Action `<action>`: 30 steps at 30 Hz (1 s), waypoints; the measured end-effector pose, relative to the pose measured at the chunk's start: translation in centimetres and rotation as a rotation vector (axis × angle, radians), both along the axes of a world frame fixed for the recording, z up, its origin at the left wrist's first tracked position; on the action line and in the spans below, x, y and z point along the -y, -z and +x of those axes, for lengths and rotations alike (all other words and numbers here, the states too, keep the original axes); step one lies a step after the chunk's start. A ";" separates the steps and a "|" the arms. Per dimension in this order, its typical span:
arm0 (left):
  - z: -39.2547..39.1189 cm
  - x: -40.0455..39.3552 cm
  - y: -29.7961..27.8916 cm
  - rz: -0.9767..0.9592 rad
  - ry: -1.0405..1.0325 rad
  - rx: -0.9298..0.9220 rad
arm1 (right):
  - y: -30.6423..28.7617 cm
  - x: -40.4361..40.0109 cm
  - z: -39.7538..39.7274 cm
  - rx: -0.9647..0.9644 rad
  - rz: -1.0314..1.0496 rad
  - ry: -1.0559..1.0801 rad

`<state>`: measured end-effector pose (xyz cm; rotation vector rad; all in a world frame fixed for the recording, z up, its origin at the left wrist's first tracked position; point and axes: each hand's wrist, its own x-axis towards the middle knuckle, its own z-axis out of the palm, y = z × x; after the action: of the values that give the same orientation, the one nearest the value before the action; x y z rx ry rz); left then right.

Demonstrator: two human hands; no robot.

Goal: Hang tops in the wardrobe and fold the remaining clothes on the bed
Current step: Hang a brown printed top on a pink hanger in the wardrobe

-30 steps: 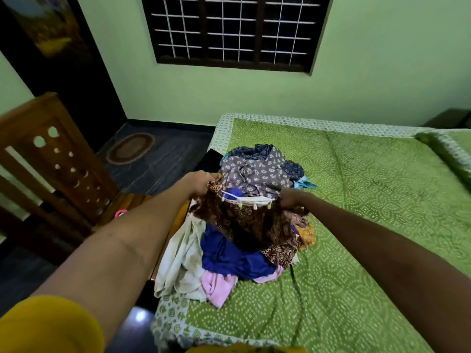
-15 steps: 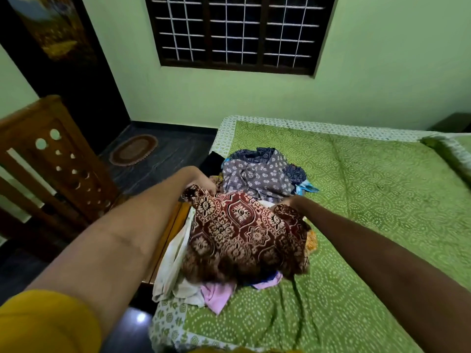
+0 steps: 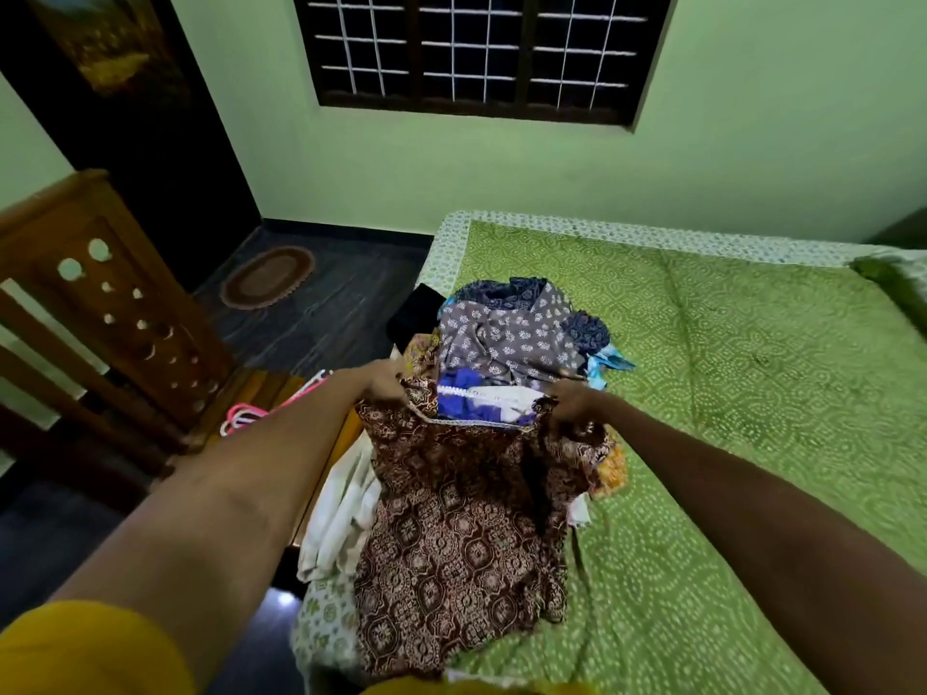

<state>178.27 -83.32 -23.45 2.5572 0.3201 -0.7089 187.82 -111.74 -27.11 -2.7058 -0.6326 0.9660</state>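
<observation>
A maroon patterned top hangs stretched between my two hands above the bed's left edge. My left hand pinches its left shoulder and my right hand pinches its right shoulder, so the neckline gapes open. Behind it lies a heap of clothes with a grey flowered garment on top, blue and white fabric showing through the neck opening, and a cream cloth drooping over the bed's side. The green patterned bedspread covers the bed.
Pink hangers lie on a wooden surface left of the bed, beside a carved wooden headboard-like piece. An oval mat sits on the dark floor by a dark doorway. A barred window is in the green wall.
The maroon top was bunched on the heap, then lifted and shaken out. It now hangs full length from both hands, held by the shoulders.
</observation>
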 end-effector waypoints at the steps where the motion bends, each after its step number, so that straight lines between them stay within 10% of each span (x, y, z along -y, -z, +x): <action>1: 0.2 -0.2 0.4 -0.018 -0.028 0.006 | 0.4 0.2 0.3 -0.041 0.002 -0.017; 17: 3.1 -4.0 3.8 -0.621 -0.451 0.064 | 0.9 -2.6 2.6 -0.204 0.593 0.522; 21: 5.0 -4.4 4.5 -0.686 -0.387 0.057 | 1.6 -5.6 2.0 -0.226 0.471 0.401; 30: 6.5 -7.4 6.8 -0.300 -0.007 0.235 | 4.2 -2.9 3.5 0.078 0.163 0.347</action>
<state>184.81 -75.92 -30.22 2.3192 0.1332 -0.4110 191.30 -108.81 -31.33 -2.5979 -0.2287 0.6924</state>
